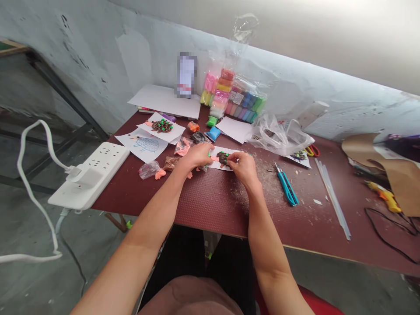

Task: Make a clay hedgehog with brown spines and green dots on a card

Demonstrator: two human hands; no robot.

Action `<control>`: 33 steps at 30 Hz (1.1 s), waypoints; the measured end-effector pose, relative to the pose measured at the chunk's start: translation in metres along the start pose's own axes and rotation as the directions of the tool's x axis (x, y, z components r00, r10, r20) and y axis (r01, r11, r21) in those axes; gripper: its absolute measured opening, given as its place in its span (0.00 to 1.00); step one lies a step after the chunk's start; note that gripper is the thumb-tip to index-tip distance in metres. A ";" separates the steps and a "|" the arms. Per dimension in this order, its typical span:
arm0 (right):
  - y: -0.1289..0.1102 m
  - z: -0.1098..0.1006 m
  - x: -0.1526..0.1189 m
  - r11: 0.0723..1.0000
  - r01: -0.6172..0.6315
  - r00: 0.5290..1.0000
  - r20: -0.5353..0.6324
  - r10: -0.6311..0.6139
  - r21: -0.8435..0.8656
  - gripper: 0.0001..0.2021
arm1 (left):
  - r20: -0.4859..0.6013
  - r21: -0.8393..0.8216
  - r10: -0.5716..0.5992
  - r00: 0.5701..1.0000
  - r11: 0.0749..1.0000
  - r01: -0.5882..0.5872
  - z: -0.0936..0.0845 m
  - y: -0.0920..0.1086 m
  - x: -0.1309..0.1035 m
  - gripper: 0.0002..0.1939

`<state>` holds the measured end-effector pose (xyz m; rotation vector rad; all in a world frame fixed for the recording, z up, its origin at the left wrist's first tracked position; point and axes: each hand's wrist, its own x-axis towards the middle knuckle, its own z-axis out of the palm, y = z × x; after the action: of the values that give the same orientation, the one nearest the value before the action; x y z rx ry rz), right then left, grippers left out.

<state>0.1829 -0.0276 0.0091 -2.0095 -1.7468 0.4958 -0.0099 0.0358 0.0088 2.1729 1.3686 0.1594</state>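
On the table in front of me lies a small white paper (229,152) bearing a cluster of dark seed-like pieces (223,158) with green bits, and pink clay (215,159) at its left end. My left hand (201,156) curls over the paper's left edge, its thumb beside the pink clay; some fingers are hidden. My right hand (243,167) pinches at the right side of the cluster. Whatever is between those fingertips is too small to make out. Farther left, a similar seed-and-clay figure (162,126) rests on another sheet, above a paper with a blue drawing (144,145).
Bagged clay pieces (183,146) surround my left hand. Colourful clay packs (244,103) lean against the wall. To the right are a plastic bag (282,135), teal cutters (287,186), clear sticks (333,199) and a yellow glue gun (383,197). A power strip (92,173) overhangs the left edge.
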 end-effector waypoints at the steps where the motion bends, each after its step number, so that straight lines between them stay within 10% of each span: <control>1: 0.000 0.000 0.000 1.000 -0.004 1.000 0.001 0.004 -0.010 0.07 | 0.005 0.003 0.000 1.000 1.000 0.000 -0.001 0.001 -0.001 0.33; 26: -0.001 -0.005 -0.003 0.999 0.032 0.999 -0.012 -0.032 -0.009 0.10 | -0.101 -0.154 0.041 0.994 0.987 -0.056 0.012 -0.014 0.010 0.29; 33: 0.004 -0.012 -0.001 0.997 0.019 0.973 -0.231 -0.001 0.075 0.08 | -0.233 -0.446 0.050 0.971 0.882 -0.152 0.002 -0.012 0.011 0.16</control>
<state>0.1924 -0.0303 0.0176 -1.9186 -1.5730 0.3067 -0.0133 0.0482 -0.0016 1.8557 1.1759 0.7082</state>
